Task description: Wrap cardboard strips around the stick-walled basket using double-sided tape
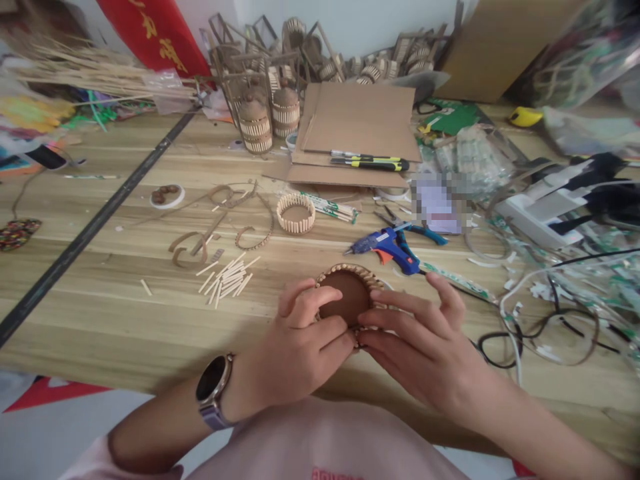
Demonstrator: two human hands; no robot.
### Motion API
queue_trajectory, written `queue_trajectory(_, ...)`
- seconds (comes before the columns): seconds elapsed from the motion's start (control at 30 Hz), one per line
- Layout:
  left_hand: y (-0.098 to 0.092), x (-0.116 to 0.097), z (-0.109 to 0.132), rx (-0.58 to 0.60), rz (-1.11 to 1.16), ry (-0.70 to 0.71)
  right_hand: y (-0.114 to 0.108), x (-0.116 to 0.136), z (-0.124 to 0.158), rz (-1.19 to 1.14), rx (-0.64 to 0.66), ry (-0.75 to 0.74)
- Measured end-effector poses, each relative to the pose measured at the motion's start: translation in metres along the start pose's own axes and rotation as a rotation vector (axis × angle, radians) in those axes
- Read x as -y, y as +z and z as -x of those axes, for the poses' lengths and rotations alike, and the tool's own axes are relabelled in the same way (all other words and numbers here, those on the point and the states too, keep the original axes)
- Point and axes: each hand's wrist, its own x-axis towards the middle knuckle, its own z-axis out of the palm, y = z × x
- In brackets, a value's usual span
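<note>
Near the table's front edge, a small round basket [345, 293] with a brown bottom and a rim of short wooden sticks sits between my hands. My left hand [313, 343] grips its left and near side, one finger reaching over the inside. From the right, my right hand [420, 337] pinches the near right rim with thumb and fingertips. The fingertips of both hands nearly meet at the front, hiding that part of the rim. Just beyond lies a blue glue gun [387, 247], its nozzle to the left. A second stick-walled round basket [296, 215] stands farther back.
Short wooden sticks [227, 280] lie loose at left, near curled brown strips [190, 247]. Cardboard sheets [357, 123] carry utility knives [370, 161]. Stick-covered lanterns [256, 123] stand behind. Pliers [425, 230], a white power strip [545, 207] and tangled cables [525, 333] occupy the right.
</note>
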Motion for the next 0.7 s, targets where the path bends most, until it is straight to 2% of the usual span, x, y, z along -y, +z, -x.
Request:
queue_trajectory(0.13, 0.003, 0.011, -0.003, 0.049, 0.034, -0.035, 0.011, -0.007, 0.005, 0.013, 0.006, -0.002)
queue_trajectory(0.27, 0.002, 0.040, -0.011, -0.038, 0.044, -0.138, 0.016, -0.015, 0.002, 0.013, -0.058, 0.045)
queue_trajectory(0.43, 0.003, 0.082, -0.032, -0.152, -0.100, -0.212, 0.019, -0.024, -0.004, 0.016, -0.095, 0.068)
queue_trajectory(0.5, 0.007, 0.096, -0.042, -0.089, -0.177, -0.240, 0.018, -0.027, -0.006, 0.024, -0.101, 0.087)
queue_trajectory(0.6, 0.017, 0.116, -0.054, 0.144, -0.293, -0.361, 0.016, -0.034, -0.011, 0.029, -0.114, 0.100)
queue_trajectory(0.7, 0.028, 0.131, -0.059, 0.202, -0.316, -0.389, 0.015, -0.046, -0.017, 0.048, -0.097, 0.110)
